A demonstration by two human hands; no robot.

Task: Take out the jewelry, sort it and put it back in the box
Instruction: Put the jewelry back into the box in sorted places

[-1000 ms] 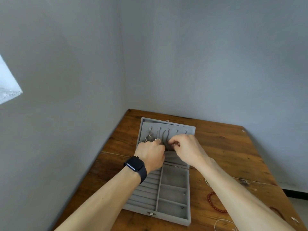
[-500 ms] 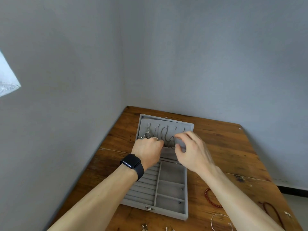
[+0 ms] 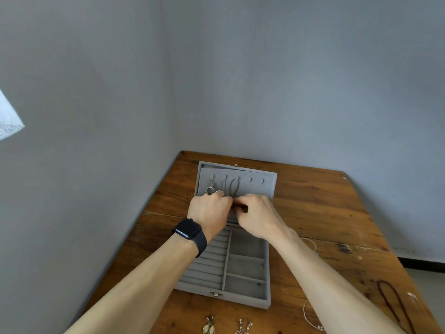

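A grey velvet jewelry box lies open on the wooden table, its lid flat behind it. A thin dark necklace and a silver pendant piece hang from the lid's hooks. My left hand, with a ring on one finger, is curled at the necklace's lower end and seems to pinch it. My right hand meets it fingertip to fingertip and pinches the lid's pocket edge, where a dark gap shows. The necklace's lower end is hidden behind my hands.
Loose jewelry lies on the table: two pairs of earrings at the near edge, a thin pale chain near my right forearm, a dark red cord necklace at the right. Grey walls border the table behind and on the left.
My right hand has slid down and left from the lid's pocket edge until it meets my left hand. The camera has tilted down, so earrings now show at the near edge.
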